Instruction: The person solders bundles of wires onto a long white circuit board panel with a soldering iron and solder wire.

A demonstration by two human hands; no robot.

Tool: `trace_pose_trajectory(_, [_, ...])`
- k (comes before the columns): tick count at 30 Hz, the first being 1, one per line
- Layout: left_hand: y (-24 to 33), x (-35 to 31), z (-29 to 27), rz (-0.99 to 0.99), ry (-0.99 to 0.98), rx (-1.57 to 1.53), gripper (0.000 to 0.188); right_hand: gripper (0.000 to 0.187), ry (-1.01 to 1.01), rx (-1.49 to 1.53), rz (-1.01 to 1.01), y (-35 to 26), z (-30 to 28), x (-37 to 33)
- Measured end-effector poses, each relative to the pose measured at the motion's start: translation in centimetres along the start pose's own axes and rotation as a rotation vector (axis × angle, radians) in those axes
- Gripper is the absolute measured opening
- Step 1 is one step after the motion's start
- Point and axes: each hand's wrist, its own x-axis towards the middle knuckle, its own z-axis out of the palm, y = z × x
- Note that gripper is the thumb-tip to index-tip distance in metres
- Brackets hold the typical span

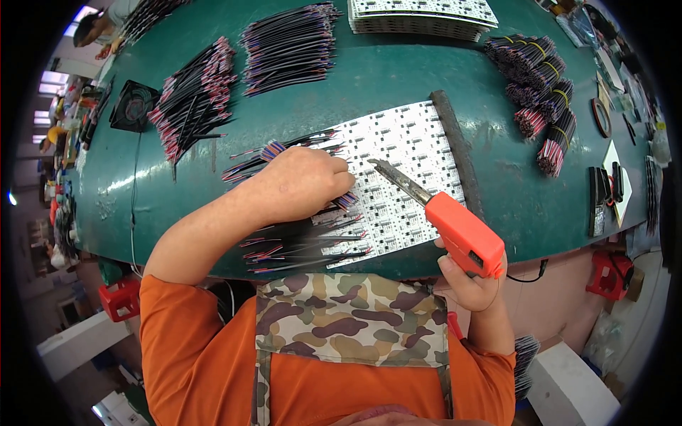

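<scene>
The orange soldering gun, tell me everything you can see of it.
The soldering gun has a glossy orange plastic-looking pistol body and a long, dull metal tip. The right hand grips its handle from below at the table's near edge. It lies tilted, with the tip pointing up and left over the white circuit board panel, its end close to the left hand. Whether the tip touches the panel is unclear.

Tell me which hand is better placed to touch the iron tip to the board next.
Right, probably. The right hand grips the orange soldering iron, whose tip already hangs over the white circuit board sheet. The left hand is closed on wires at the sheet's left edge, holding no tool.
</scene>
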Motion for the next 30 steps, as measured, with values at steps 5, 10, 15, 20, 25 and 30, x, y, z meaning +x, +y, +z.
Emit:
trace_pose_trajectory(5, [-0.6, -0.2, 0.2, -0.025, 0.009, -0.136, 0.03, 0.037, -0.04, -0.028, 0.066, -0.7, -0.5, -0.1])
trace_pose_trajectory(10, [-1.7, -0.3, -1.2, -0.112, 0.043, -0.414, 0.019, 0.039, -0.015, -0.051, 0.025, -0.3, -0.7, -0.7])
trace_pose_trajectory(15, [-1.8, -0.5, -2.1, -0.202, 0.204, -0.485, 0.023, 0.038, 0.019, -0.008, 0.021, -0.7, -0.8, -1.0])
trace_pose_trajectory(20, [-0.7, -0.5, -3.5, -0.412, 0.279, -0.503, 0.028, 0.037, 0.004, -0.035, 0.002, -0.8, -1.2, -1.4])
trace_pose_trajectory(25, [-0.4, -0.7, -3.8, -0.462, 0.286, -0.442, 0.03, 0.038, -0.004, -0.029, -0.005, -0.7, -1.4, -1.7])
trace_pose_trajectory(30, [0.6, -1.0, -3.4, -0.284, 0.368, -0.348, 0.025, 0.038, 0.026, 0.062, 0.11, -1.4, -1.4, -2.2])
